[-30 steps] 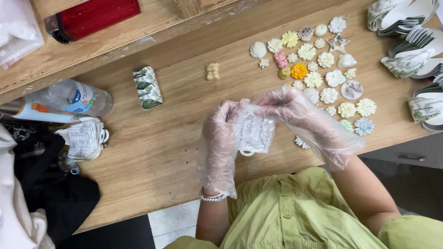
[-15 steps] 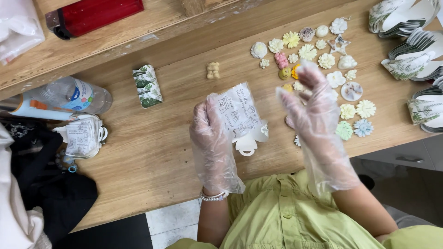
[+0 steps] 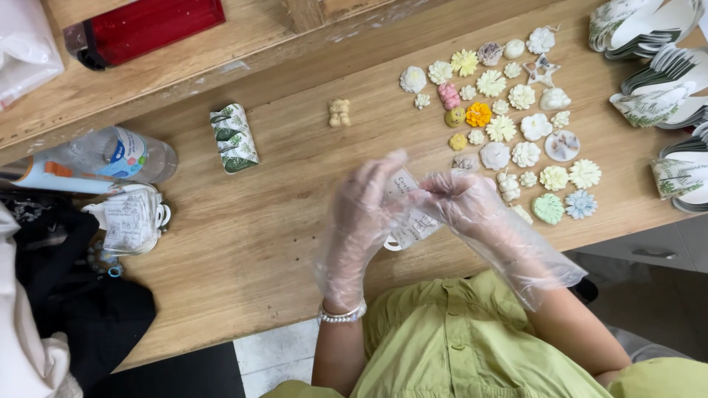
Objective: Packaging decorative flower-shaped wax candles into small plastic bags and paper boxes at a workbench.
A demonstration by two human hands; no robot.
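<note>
Both my hands wear loose clear plastic gloves and meet over the wooden table (image 3: 243,243) near its front edge. My left hand (image 3: 365,210) and my right hand (image 3: 457,203) pinch a small clear printed bag (image 3: 409,221) between them, its lower end with a round white tab hanging below my fingers. Just right of my right hand lie several small moulded pieces (image 3: 501,125) shaped like flowers, shells and a star, in white, yellow, pink, green and blue. A small tan bear-shaped piece (image 3: 338,112) sits alone farther back.
A folded leaf-print box (image 3: 234,138) lies at the back left. Flat leaf-print boxes (image 3: 653,103) are stacked at the right edge. A plastic bottle (image 3: 110,156) and a bundle of small bags (image 3: 133,219) sit at the left, a red box (image 3: 144,26) on the raised ledge.
My hands parted and held the small bag up flat half a second ago; they have now come back together lower down, folding or pinching it between the fingers.
</note>
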